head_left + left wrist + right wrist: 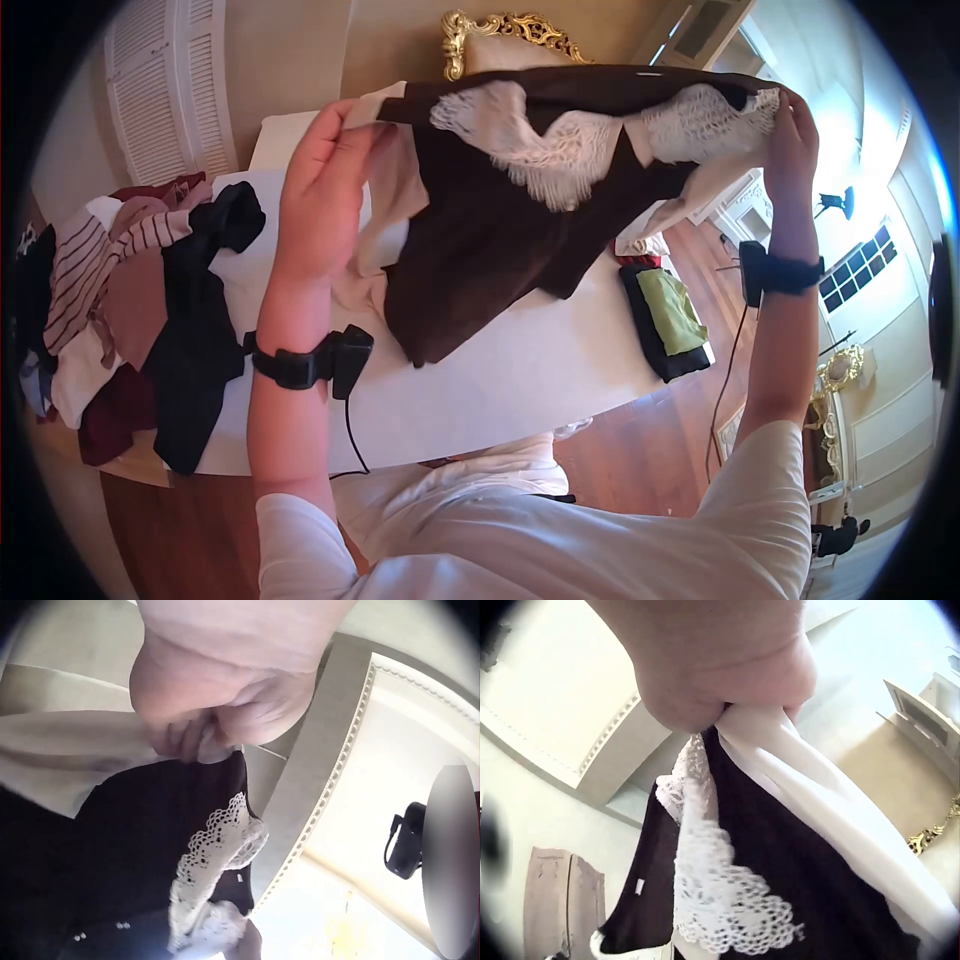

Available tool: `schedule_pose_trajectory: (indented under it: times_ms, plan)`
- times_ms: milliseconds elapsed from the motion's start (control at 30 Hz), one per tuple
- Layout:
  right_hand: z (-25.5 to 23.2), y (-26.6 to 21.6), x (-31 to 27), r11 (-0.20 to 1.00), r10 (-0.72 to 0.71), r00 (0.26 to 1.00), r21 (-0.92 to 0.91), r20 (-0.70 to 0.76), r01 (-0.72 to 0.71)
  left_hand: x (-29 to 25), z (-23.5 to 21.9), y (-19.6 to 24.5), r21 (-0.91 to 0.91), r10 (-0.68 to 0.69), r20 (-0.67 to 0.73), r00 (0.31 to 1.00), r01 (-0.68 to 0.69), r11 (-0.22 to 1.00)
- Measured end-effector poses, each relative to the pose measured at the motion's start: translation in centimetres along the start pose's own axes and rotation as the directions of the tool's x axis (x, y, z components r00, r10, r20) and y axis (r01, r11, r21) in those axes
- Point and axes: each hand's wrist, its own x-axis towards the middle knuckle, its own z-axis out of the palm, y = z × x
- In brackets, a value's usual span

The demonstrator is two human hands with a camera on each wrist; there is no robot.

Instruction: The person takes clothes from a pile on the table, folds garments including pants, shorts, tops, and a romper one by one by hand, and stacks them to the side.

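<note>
A dark brown garment (470, 240) with cream parts and white lace (540, 150) hangs stretched between both hands above the white table. The left hand (325, 190) pinches its cream and dark edge at the upper left; in the left wrist view that hand (217, 705) has its fingertips curled over the cloth. At the upper right the right hand (793, 150) grips the other end beside the lace. In the right wrist view the right hand (727, 682) holds bunched white cloth (817, 780) and dark cloth together, lace (720, 892) hanging below.
A heap of clothes (120, 300), striped, pink, black and maroon, lies on the table's left side. Folded clothes, a green one (672, 310) on top, lie at the right end of the white table (500, 385). Behind the table stands a chair with a gold carved frame (515, 25).
</note>
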Motion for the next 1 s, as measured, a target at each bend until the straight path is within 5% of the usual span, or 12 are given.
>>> schedule_pose_trajectory:
  times_ms: [67, 200, 267, 367, 400, 467, 600, 667, 733, 800, 867, 1000]
  plan:
    - [0.6, -1.9, -2.6, 1.0, 0.01, 1.0, 0.02, 0.008, -0.01, 0.4, -1.0, -1.2, -0.127, -0.005, -0.015, 1.0, 0.003, 0.992]
    - [5.4, -6.0, -10.3, 0.996, -0.031, 0.949, 0.094, 0.314, 0.001, 1.4, -6.5, -2.2, -0.138, -0.121, -0.381, 0.917, 0.073, 0.988]
    - [8.2, -8.3, -14.9, 0.999, 0.035, 0.875, 0.019, 0.483, -0.051, 1.7, -5.3, 0.6, -0.197, -0.264, -0.536, 0.802, 0.185, 0.963]
    - [11.8, -10.0, -19.5, 0.995, -0.087, 0.71, 0.1, 0.699, 0.023, 1.6, -12.3, 0.7, -0.035, -0.245, -0.436, 0.866, 0.256, 0.966]
    - [13.1, -9.6, -20.8, 0.982, -0.159, 0.652, 0.19, 0.742, 0.024, 0.2, -8.0, 3.8, 0.114, -0.174, -0.489, 0.855, 0.26, 0.959]
    - [15.5, -9.5, -23.9, 0.939, -0.161, 0.611, 0.312, 0.775, -0.148, 1.1, -13.5, 3.9, 0.159, -0.187, -0.502, 0.844, 0.303, 0.94]
    - [18.0, -9.6, -30.6, 0.842, -0.168, 0.322, 0.306, 0.932, -0.445, -0.1, -17.9, 5.6, 0.37, -0.053, -0.508, 0.86, 0.273, 0.888]
    - [18.8, -8.3, -32.0, 0.826, -0.273, 0.251, 0.36, 0.929, -0.435, -0.4, -20.9, 5.6, 0.678, 0.024, -0.431, 0.902, 0.306, 0.668]
    - [19.5, -6.3, -31.7, 0.906, -0.236, 0.093, 0.254, 0.967, -0.34, -1.2, -20.0, 5.6, 0.697, 0.015, -0.508, 0.861, 0.4, 0.595]
    - [20.2, -3.0, -31.3, 0.924, 0.005, 0.193, 0.069, 0.981, -0.376, -1.1, -16.6, 6.0, 0.609, -0.104, -0.609, 0.786, 0.548, 0.573]
    - [20.3, -0.1, -30.9, 0.983, 0.049, 0.304, 0.007, 0.951, -0.183, -1.2, -20.7, 3.0, 0.717, -0.191, -0.478, 0.858, 0.506, 0.48]
    - [20.4, -1.6, -33.0, 0.977, 0.054, 0.223, -0.005, 0.973, -0.214, -1.3, -15.7, 3.7, 0.719, -0.432, -0.466, 0.772, 0.615, 0.324]
